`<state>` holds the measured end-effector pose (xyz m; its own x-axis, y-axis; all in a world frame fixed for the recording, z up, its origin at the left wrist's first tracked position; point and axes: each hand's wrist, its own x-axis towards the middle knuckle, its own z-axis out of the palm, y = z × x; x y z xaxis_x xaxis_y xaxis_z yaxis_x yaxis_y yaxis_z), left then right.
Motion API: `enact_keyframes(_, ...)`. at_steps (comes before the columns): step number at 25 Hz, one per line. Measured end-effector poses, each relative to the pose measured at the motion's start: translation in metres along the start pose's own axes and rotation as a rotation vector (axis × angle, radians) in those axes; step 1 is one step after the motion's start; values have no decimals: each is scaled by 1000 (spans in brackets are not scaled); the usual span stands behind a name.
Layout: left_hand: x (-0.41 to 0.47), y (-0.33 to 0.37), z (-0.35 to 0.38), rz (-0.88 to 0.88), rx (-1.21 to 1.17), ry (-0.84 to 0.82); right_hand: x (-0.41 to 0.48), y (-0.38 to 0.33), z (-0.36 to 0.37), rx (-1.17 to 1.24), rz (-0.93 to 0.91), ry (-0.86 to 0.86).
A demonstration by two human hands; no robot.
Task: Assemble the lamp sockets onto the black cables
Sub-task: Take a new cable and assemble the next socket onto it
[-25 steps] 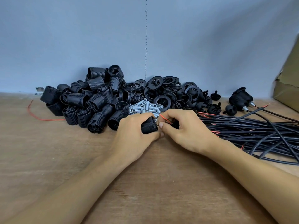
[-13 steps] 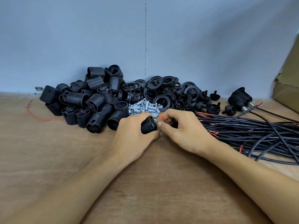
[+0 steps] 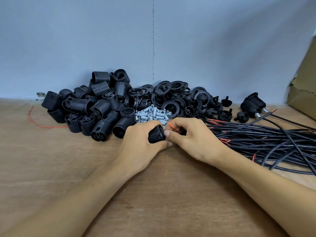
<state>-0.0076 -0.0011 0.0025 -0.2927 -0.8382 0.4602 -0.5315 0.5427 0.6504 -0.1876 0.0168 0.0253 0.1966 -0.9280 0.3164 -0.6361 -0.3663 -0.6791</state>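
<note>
Lamp socket (image 3: 156, 134): black and ribbed, held low over the tabletop (image 3: 171, 194) at the middle of the view. Bare wood fills everything nearer than it, crossed only by the two forearms.
Left hands-side: the left hand (image 3: 140, 144) wraps its fingers and thumb round the socket's body.
Right hands-side: the right hand (image 3: 193, 141) has curled fingers and its thumb tip is against the socket's end. It pinches a thin red wire (image 3: 172, 128) that sticks up beside the socket.
Black cables (image 3: 265, 139): a loose bundle just right of the right hand, fanning out past the right edge. Red wire tips show among them.
Writing: faint pale print runs along one cable, too small to read.
Metal tubes (image 3: 152, 115): a small heap of short silver threaded pieces, just behind the hands.
Socket pile (image 3: 95, 106): many ribbed black bodies heaped behind and to the left.
Loose red strand (image 3: 42, 124): lies on open wood left of that pile.
Ring pile (image 3: 171, 93): flat black rings against the wall, behind the tubes.
Caps (image 3: 222, 113): small black domed parts right of the rings.
Assembled socket (image 3: 253, 104): lies on its side beyond the bundle, cable attached.
Cardboard box (image 3: 304, 93): torn, at the far right edge.
Wall (image 3: 85, 40): plain blue-grey with a vertical seam, closing off the tabletop's far edge.
</note>
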Motion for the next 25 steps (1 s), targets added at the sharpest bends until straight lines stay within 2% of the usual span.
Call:
enact_keyframes(9, 2, 1, 2, -17, 5, 42, 3, 4, -1, 42, 22, 78)
enact_keyframes(25, 1, 1, 5, -2, 19, 33, -3, -3, 5, 10, 7, 34)
